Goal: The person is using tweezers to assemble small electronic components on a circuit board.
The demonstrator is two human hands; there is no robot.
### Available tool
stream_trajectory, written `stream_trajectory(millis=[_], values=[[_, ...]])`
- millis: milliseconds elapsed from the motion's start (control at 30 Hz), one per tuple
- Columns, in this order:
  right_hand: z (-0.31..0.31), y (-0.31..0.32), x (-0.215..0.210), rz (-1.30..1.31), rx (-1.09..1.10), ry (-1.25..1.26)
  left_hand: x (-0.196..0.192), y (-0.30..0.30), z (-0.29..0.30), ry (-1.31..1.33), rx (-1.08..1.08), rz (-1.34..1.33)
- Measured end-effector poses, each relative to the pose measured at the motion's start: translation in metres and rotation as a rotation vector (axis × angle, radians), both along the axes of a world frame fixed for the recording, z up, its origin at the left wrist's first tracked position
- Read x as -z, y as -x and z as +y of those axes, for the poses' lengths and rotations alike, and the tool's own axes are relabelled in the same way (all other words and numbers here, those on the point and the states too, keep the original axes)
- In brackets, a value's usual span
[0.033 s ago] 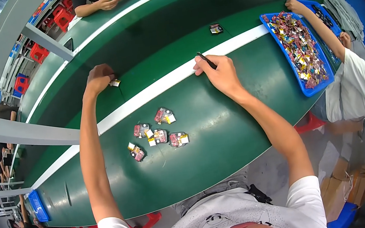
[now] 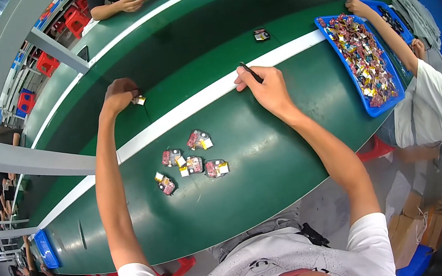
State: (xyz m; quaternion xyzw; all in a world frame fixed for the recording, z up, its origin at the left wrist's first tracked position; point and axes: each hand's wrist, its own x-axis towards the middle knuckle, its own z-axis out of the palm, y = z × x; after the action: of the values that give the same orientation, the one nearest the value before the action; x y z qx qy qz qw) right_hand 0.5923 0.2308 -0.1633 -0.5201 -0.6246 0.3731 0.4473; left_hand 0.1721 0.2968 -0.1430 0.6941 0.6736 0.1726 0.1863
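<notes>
My left hand (image 2: pixel 121 93) reaches over the sunken green belt (image 2: pixel 179 84), fingers curled down onto a small packet (image 2: pixel 139 100) with a white and yellow label. Most of that packet is hidden by the fingers. Above the white rail, my right hand (image 2: pixel 269 86) is closed round a slim black pen-like tool (image 2: pixel 251 73); its exact kind is unclear. Between my forearms, several small clear packets (image 2: pixel 194 165) with pinkish contents and white-yellow labels lie loosely grouped on the green tabletop (image 2: pixel 260 177). Another dark packet (image 2: pixel 261 34) rests farther off on the belt.
At the right stands a blue tray (image 2: pixel 374 112) heaped with similar packets, a co-worker's arm (image 2: pixel 396 37) beside it. A white rail (image 2: pixel 188 108) runs between tabletop and belt. Grey frame bars (image 2: pixel 20 154) cross the left side. Another person's hands (image 2: pixel 139 0) rest across the line.
Very little differs. The packet at my left fingertips has shifted very slightly; my right hand and the packets on the tabletop stay put.
</notes>
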Motion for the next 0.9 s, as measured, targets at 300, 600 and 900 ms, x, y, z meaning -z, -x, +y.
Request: stream_trajectory(millis=[300,600,900], values=[[-0.003,-0.01,-0.001,0.355,-0.11,0.136,-0.03,-0.052,-0.072,-0.007,-0.235,-0.54],[-0.023,0.002,-0.024,0.545,-0.322,0.586,-0.024,-0.15,-0.162,0.054,-0.246,-1.084],[-0.043,0.007,-0.038,0.459,-0.306,0.187,-0.003,-0.185,-0.169,-0.021,-0.211,-1.145]])
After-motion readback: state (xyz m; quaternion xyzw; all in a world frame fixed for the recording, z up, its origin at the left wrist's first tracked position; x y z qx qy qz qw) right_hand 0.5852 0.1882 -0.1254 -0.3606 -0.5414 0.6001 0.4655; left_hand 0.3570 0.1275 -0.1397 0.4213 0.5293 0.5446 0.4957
